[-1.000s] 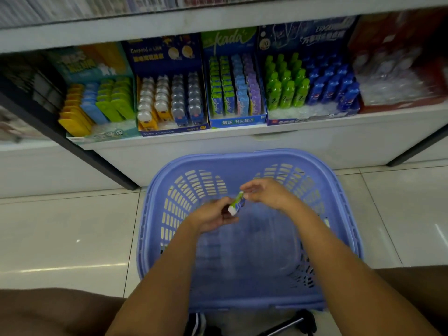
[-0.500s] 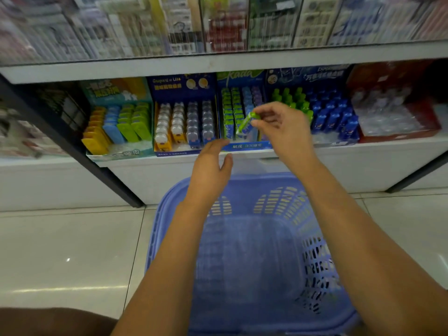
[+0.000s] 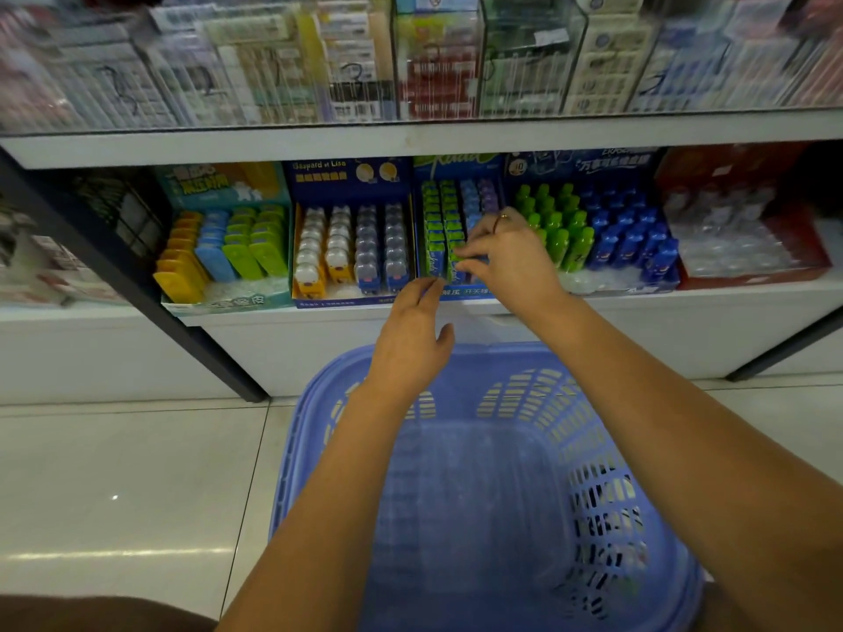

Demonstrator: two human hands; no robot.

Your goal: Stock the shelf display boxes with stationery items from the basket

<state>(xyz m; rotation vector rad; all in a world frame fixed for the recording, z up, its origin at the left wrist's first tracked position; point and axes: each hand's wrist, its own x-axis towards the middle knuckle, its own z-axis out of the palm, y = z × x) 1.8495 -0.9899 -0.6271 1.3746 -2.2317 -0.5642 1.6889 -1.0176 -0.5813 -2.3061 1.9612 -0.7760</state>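
Right hand (image 3: 511, 257) is over the blue display box (image 3: 470, 292), thumb and forefingers pinching a small green stationery item (image 3: 456, 266) at the front end of the box's second green column. The item is upright, down among the other green ones. There is a ring (image 3: 502, 217) on one finger. Left hand (image 3: 410, 344) is just in front of the same box, holding nothing, with the fingers out nearly straight and the thumb spread. The fingertips are at the box's front lip by the first green column; cannot tell if they touch.

The right hand covers the front of the box's blue and purple columns. Left of the box is a dark blue box of bear-shaped pieces (image 3: 351, 248) in white and grey. Further left is a teal box (image 3: 223, 253) with yellow, blue and green pieces. Right of it is a box of green and blue bottles (image 3: 597, 234), then a red box (image 3: 739, 239) of clear pieces, blurred.

All the boxes sit on a white shelf board (image 3: 273, 317). Above the box is an upper shelf of clear cases (image 3: 433, 61), contents blurred. In front of the box and below it, a lilac slotted basket (image 3: 602, 494) stands on the pale tiled floor (image 3: 114, 472), both forearms crossing over it. A dark post (image 3: 137, 285) slants down to the floor left of the box.
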